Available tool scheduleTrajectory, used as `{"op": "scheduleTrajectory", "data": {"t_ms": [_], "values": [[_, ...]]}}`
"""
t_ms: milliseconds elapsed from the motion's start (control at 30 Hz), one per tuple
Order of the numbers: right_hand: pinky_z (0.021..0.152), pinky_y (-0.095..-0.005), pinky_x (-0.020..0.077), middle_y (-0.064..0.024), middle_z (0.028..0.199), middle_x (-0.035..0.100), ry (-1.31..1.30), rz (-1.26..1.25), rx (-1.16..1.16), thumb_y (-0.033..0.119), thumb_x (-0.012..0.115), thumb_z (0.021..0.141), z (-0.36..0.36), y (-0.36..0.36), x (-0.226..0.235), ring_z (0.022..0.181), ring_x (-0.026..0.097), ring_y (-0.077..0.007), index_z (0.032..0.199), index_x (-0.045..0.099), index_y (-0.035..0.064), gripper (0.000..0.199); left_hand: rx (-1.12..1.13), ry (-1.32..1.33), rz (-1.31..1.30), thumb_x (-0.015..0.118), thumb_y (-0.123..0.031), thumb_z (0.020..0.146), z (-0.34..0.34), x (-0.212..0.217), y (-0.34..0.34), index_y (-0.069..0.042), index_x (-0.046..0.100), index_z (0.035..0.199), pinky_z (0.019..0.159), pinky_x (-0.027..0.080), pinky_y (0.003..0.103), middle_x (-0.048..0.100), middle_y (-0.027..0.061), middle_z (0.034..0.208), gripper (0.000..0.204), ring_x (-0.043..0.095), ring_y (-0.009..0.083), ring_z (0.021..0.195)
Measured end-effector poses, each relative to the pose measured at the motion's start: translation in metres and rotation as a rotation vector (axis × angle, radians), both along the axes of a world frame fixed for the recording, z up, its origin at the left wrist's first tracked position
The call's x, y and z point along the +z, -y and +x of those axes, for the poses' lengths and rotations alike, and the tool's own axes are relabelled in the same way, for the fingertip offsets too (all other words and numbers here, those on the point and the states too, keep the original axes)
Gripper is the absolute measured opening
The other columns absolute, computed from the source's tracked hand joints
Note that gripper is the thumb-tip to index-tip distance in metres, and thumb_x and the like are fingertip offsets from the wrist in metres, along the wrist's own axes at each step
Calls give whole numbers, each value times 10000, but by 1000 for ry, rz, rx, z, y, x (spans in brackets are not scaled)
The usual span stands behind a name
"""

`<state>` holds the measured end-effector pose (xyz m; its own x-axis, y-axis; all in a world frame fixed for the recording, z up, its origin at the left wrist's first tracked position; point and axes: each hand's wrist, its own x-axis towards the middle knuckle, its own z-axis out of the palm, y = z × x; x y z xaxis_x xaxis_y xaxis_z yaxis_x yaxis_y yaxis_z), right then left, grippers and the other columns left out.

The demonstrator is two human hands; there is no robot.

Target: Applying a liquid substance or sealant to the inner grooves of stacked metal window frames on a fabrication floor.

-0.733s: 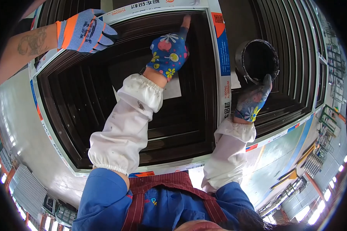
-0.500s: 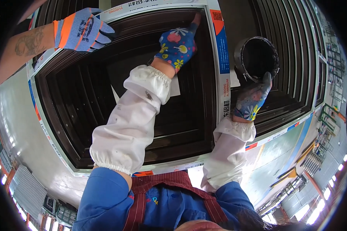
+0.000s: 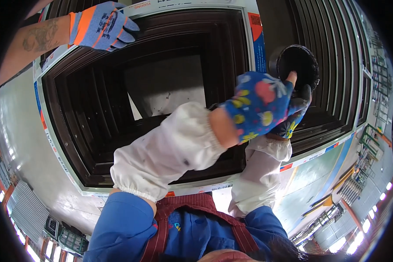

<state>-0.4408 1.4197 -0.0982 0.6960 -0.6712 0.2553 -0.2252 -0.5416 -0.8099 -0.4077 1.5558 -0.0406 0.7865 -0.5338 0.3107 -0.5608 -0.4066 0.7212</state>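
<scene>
A worker in a blue shirt and dark red apron leans over a large dark brown moulded door panel, which sits framed in white edge wrapping with blue and orange printed strips. The left hand, in a blue glove with bright floral print, reaches across to the right with its fingers held loosely together, one bare fingertip touching the inner rim of a round black container. The right hand, in a matching glove, is clamped on the container's lower edge and holds it tilted over the panel's right side, its open mouth turned towards the camera — whether anything lies inside cannot be told. White elasticated sleeve covers wrap both forearms. At the upper left, a second person's hand in a blue and orange work glove rests on the panel's top corner, well apart from the worker's own 2 hands. Another ridged dark panel lies just beside the first, to the right.
</scene>
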Motion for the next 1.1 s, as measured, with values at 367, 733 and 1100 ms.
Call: {"op": "scheduleTrajectory", "data": {"t_ms": [367,733,1100], "values": [[868,-347,456,-153,1124,516,263,374,49,255,415,911,-12,15,-9,1031,509,-219,1227,398,32,388,84,-394,-536,577,-114,808,13,-44,-32,-117,530,1101,479,457,289,574,97,621,297,571,247,499],[907,-333,410,-106,1167,517,248,582,-104,319,466,869,-2,-3,7,1038,500,-236,1175,485,49,408,314,-42,216,591,-97,743,80,-112,-39,-164,338,1337,630,511,350,614,130,742,650,609,275,686],[864,-354,451,-164,1154,498,334,484,110,296,480,888,-9,4,-9,1077,479,-210,1177,460,27,396,219,-41,-282,602,-223,799,16,-41,-36,-84,534,1137,529,493,313,591,100,671,371,591,245,557]]}}
